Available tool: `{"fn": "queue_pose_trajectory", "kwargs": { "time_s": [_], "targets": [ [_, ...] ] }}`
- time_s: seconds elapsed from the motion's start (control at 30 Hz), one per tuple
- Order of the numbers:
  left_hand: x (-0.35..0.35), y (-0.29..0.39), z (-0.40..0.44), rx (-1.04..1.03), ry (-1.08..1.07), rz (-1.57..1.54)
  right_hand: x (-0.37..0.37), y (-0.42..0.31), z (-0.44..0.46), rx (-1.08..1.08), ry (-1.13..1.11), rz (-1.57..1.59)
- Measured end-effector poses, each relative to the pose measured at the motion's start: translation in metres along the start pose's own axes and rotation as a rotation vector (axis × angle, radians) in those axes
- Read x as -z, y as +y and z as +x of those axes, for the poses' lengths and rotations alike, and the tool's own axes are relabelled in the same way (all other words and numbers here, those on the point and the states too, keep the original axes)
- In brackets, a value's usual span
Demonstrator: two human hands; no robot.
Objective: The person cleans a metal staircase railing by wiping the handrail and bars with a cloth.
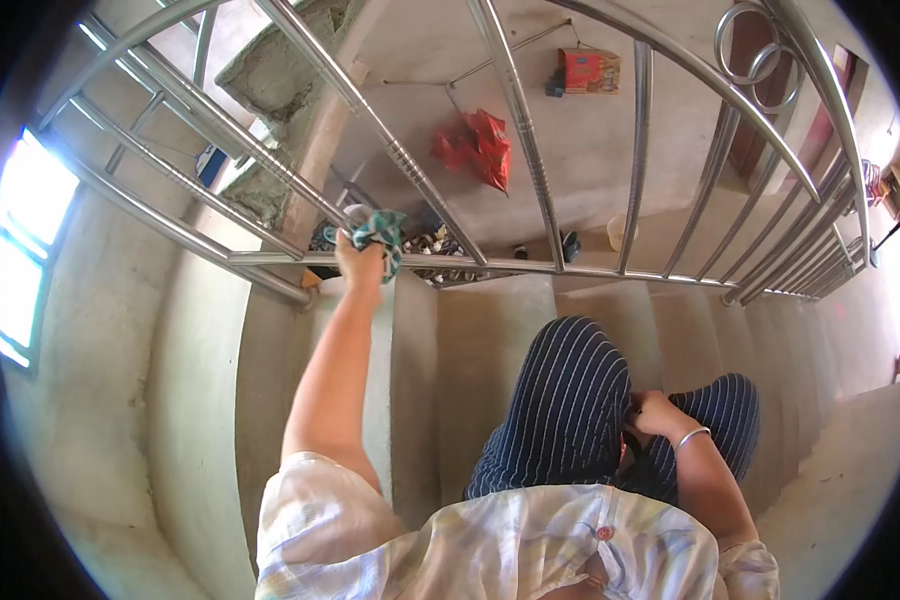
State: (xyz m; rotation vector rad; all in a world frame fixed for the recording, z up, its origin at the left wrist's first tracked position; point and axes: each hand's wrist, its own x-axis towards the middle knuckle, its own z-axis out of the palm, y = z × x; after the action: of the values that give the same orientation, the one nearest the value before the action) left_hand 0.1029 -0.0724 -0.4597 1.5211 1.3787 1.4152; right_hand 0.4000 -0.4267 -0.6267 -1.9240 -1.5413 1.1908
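My left hand reaches forward and is closed round a green and white patterned cloth. The cloth is pressed to a steel baluster of the stair railing, just above the lower rail. Between my bent knees in striped trousers, my right hand has its fingers curled in. What those fingers hold, if anything, is hidden. A silver bangle circles the right wrist.
Concrete steps run under me and down to the right, beside the steel lower rail. Beyond the railing hang a red bag and a red box-like bag. Shoes and a pale bucket stand below. A bright window is at left.
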Motion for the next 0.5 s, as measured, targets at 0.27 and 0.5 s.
{"fn": "queue_pose_trajectory", "kwargs": {
  "time_s": [0.27, 0.5],
  "targets": [
    [0.065, 0.225, 0.114, -0.595, 0.184, -0.137, 0.002, 0.002, 0.005, -0.065, -0.119, 0.037],
    [0.060, 0.276, 0.130, -0.585, 0.237, -0.191, 0.006, -0.010, 0.006, -0.087, -0.104, -0.001]
  ]
}}
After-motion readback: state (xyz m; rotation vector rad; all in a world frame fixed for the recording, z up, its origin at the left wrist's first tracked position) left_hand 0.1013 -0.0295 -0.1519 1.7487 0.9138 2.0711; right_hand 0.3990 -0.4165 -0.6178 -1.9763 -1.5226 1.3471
